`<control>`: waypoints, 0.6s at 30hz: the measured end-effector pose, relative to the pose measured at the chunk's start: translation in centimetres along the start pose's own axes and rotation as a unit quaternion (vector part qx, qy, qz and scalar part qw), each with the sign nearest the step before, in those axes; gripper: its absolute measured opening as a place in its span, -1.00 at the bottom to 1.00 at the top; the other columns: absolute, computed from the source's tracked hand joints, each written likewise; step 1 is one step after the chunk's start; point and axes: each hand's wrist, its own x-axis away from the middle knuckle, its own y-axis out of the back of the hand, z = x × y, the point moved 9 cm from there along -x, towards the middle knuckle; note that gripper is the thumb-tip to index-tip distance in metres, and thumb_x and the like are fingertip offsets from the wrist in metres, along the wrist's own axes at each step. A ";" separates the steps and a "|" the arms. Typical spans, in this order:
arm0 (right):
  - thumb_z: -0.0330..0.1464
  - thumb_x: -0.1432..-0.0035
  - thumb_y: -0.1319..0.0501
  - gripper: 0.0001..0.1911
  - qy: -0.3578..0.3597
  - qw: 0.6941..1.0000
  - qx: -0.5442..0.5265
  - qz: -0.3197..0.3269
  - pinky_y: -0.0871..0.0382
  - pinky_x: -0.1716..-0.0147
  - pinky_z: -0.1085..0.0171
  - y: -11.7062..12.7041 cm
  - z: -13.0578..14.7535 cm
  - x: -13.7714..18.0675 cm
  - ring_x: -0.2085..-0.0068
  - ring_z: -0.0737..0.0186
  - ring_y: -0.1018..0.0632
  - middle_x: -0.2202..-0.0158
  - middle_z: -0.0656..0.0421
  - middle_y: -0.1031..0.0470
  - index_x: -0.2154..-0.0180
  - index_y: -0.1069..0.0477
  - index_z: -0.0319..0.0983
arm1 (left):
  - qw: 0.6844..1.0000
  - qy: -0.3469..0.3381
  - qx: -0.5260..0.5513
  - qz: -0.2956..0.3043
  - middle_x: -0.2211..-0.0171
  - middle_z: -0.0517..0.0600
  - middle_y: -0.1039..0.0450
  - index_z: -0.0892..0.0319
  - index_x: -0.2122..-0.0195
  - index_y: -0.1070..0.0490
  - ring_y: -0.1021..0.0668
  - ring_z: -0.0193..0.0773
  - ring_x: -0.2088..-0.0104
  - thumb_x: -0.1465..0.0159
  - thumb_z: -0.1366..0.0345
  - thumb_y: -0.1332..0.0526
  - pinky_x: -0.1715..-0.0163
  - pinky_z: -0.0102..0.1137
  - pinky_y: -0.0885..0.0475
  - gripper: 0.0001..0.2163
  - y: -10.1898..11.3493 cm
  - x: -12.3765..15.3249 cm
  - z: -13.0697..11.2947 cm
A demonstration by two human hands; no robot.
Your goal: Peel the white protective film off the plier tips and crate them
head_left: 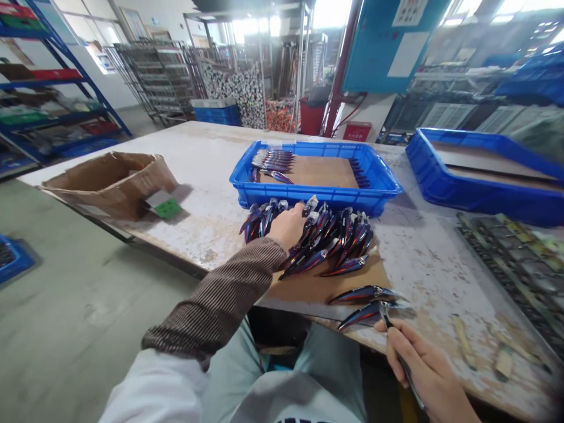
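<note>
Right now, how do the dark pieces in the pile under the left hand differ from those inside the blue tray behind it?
The pile lies heaped and overlapping on a loose cardboard sheet; the tray pieces lie in neat rows at both ends of the blue tray. The left hand rests on the pile; nothing touches the tray pieces. Both look dark, glossy and pointed.

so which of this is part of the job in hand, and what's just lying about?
In hand: left hand on pile of glossy pieces; right hand holding thin tool by two loose pieces; cardboard sheet under them; blue tray with pieces in rows.
Lying about: box; green pad; second blue tray; rack.
</note>
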 end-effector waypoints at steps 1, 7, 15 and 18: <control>0.08 -0.32 -0.12 -0.50 -0.002 1.000 -0.003 -0.005 -0.21 0.60 0.32 0.3 -0.4 0.2 0.62 0.29 -0.28 0.67 0.33 -0.28 0.09 -0.40 -0.23 | 1.000 -0.010 -0.020 0.000 0.07 0.23 -0.59 0.25 -0.07 -0.35 -0.56 0.07 -0.02 -0.38 0.41 -0.12 -0.06 -0.07 -0.36 -0.75 -0.2 -1.3 -0.6; 0.06 -0.32 -0.14 -0.50 -0.018 0.997 -0.041 -0.062 -0.18 0.61 0.34 2.5 -2.5 0.7 0.63 0.31 -0.26 0.67 0.34 -0.28 0.08 -0.38 -0.25 | 0.992 -0.101 -0.081 -0.001 -0.04 0.29 -0.48 0.29 -0.05 -0.40 -0.42 0.09 -0.12 -0.44 0.37 -0.03 -0.14 0.00 -0.20 -0.75 -1.4 -0.9 -5.6; 0.03 -0.32 -0.16 -0.52 -0.009 0.995 -0.077 -0.070 -0.20 0.63 0.36 1.9 -2.3 -0.1 0.62 0.31 -0.28 0.65 0.33 -0.30 0.08 -0.39 -0.26 | 0.968 -0.210 -0.087 0.104 0.15 0.15 -0.51 0.24 0.13 -0.45 -0.53 -0.02 0.06 -0.35 0.29 -0.24 0.09 -0.21 -0.43 -0.86 -9.9 6.6 -12.0; 0.04 -0.30 -0.18 -0.52 -0.008 0.994 -0.088 -0.069 -0.19 0.65 0.38 1.5 -2.6 0.0 0.63 0.33 -0.28 0.66 0.33 -0.29 0.10 -0.42 -0.26 | 0.970 -0.194 -0.088 0.115 0.12 0.21 -0.49 0.30 0.07 -0.43 -0.54 0.04 0.06 -0.31 0.27 -0.30 0.11 -0.16 -0.46 -0.76 -11.9 6.1 -12.2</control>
